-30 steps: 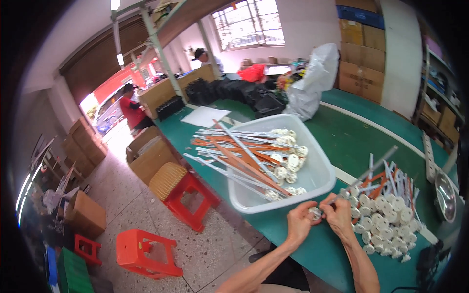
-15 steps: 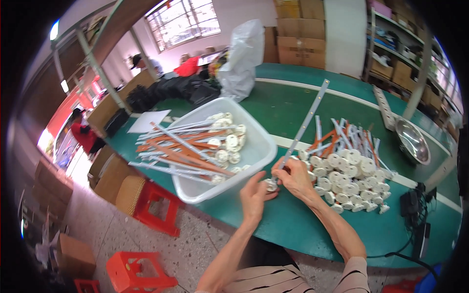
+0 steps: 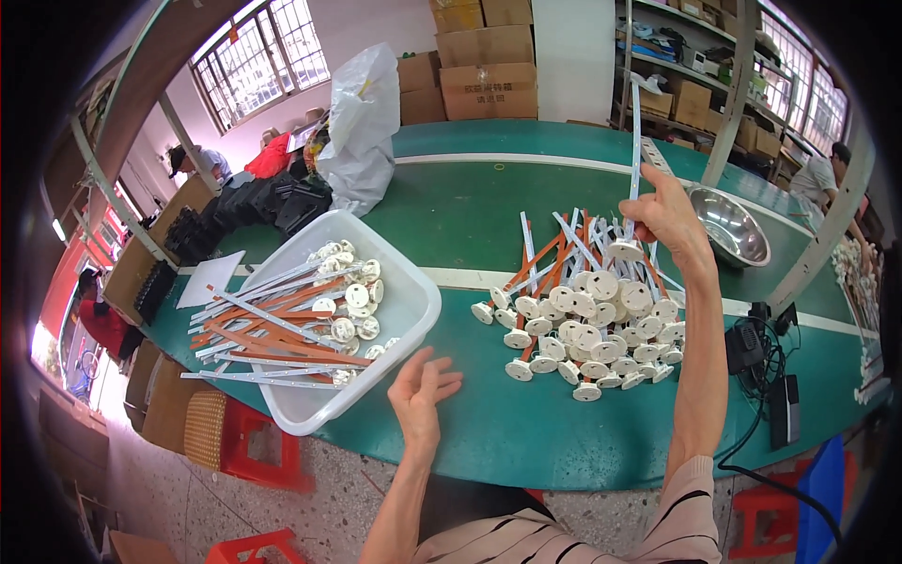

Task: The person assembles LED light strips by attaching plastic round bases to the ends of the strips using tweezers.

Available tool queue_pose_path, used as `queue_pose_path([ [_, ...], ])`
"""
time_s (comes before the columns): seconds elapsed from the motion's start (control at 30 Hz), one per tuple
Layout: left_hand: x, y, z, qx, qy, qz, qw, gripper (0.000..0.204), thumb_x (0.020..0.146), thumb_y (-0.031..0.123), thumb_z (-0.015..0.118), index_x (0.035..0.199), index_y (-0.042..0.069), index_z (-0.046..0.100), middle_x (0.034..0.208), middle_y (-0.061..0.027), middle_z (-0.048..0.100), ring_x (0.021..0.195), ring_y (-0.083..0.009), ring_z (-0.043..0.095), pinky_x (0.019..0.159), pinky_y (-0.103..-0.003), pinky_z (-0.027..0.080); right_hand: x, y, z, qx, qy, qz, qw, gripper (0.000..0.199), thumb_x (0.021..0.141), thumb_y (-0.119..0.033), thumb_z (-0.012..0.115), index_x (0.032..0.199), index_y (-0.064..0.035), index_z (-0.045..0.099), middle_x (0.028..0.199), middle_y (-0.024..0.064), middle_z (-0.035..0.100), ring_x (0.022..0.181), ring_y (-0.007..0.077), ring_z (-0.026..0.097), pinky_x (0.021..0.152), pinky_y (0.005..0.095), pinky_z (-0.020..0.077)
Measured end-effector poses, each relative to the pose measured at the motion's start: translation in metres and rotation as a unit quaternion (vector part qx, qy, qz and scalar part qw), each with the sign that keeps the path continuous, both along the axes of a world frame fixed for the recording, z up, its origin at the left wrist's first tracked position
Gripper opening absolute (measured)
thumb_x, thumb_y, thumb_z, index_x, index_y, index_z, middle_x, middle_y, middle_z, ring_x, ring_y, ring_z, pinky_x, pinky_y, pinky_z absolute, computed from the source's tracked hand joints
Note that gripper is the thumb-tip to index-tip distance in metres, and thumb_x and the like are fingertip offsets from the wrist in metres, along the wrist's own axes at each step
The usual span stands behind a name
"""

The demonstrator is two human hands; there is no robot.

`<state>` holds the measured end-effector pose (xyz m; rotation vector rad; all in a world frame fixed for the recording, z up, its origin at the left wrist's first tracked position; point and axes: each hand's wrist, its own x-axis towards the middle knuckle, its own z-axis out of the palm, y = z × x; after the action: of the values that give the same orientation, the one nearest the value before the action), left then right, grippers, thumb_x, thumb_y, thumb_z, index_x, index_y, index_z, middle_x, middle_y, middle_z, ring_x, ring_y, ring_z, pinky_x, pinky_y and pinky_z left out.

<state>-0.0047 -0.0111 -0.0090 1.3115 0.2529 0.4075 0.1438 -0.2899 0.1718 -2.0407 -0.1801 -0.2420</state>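
My right hand point(image 3: 669, 218) is closed around a narrow light-coloured strip with a white round base point(image 3: 625, 251). The strip stands nearly upright, its base hanging at the far edge of a pile of similar pieces point(image 3: 601, 310). In that pile the white discs face me, and the grey and orange strips point away. My left hand point(image 3: 418, 399) hovers by the near right corner of a white plastic tub point(image 3: 430, 299), fingers spread and holding nothing. Inside the tub lie more strips with round white bases point(image 3: 357, 296), strip ends jutting over its left side.
A steel bowl point(image 3: 728, 226) stands right of the pile, before a slanting post point(image 3: 817, 230). Black adapters and cables point(image 3: 747, 348) lie at the right. Black parts point(image 3: 254, 207) and a plastic bag point(image 3: 362, 132) are at the back left. A co-worker point(image 3: 827, 179) is far right.
My hands have parted. The right has carried the strip piece away to the right, over the pile; the left has let go and stays near the tub. The view has turned right.
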Motion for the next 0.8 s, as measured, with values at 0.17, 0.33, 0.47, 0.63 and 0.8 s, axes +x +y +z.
queue_pose_path([
  [0.17, -0.001, -0.001, 0.000, 0.002, 0.001, -0.001, 1.000, 0.034, 0.093, 0.018, 0.053, 0.117, -0.006, 0.052, 0.097, -0.0187, 0.063, 0.075, -0.0235, 0.066, 0.065, -0.030, 0.057, 0.023, -0.019, -0.036, -0.064, 0.065, -0.045, 0.995, 0.033, 0.072, -0.007, 0.061, 0.103, 0.0048, 0.056, 0.057, 0.0043, 0.054, 0.045, 0.0099, 0.049, 0.039, 0.0258, 0.0386],
  [0.33, 0.002, -0.001, -0.001, -0.006, 0.005, -0.003, 1.000, 0.032, 0.093, 0.018, 0.053, 0.115, -0.006, 0.053, 0.097, -0.0189, 0.063, 0.074, -0.0235, 0.066, 0.065, -0.030, 0.057, 0.028, -0.020, -0.048, -0.235, 0.091, -0.071, 0.965, 0.019, 0.071, -0.013, 0.061, 0.074, 0.0059, 0.062, 0.060, 0.0111, 0.059, 0.048, 0.0158, 0.057, 0.043, 0.0293, 0.0429],
  [0.47, -0.001, 0.004, 0.000, -0.012, 0.015, 0.007, 1.000, 0.030, 0.093, 0.015, 0.053, 0.113, -0.007, 0.055, 0.097, -0.0188, 0.063, 0.075, -0.0235, 0.066, 0.066, -0.030, 0.057, 0.021, -0.007, -0.050, -0.376, 0.003, -0.114, 0.920, 0.022, 0.072, -0.019, 0.059, 0.081, -0.0019, 0.068, 0.080, 0.0185, 0.067, 0.075, 0.0351, 0.067, 0.070, 0.0439, 0.0520],
  [0.63, 0.006, -0.003, 0.000, -0.025, 0.014, -0.021, 0.999, 0.030, 0.093, 0.015, 0.053, 0.114, -0.006, 0.055, 0.098, -0.0184, 0.063, 0.078, -0.0220, 0.065, 0.068, -0.030, 0.056, -0.014, 0.016, -0.027, -0.414, -0.185, -0.145, 0.879, 0.022, 0.082, -0.019, 0.055, 0.094, -0.0046, 0.066, 0.081, 0.0176, 0.066, 0.078, 0.0351, 0.064, 0.069, 0.0451, 0.0490],
  [0.8, 0.001, 0.004, -0.009, -0.033, 0.006, -0.021, 0.999, 0.028, 0.092, 0.010, 0.052, 0.114, -0.007, 0.055, 0.097, -0.0150, 0.064, 0.078, -0.0191, 0.065, 0.068, -0.027, 0.055, -0.055, 0.133, -0.016, -0.111, -0.132, 0.202, 0.964, 0.022, 0.078, -0.016, 0.058, 0.094, -0.0034, 0.066, 0.082, 0.0160, 0.066, 0.077, 0.0334, 0.063, 0.067, 0.0409, 0.0481],
])
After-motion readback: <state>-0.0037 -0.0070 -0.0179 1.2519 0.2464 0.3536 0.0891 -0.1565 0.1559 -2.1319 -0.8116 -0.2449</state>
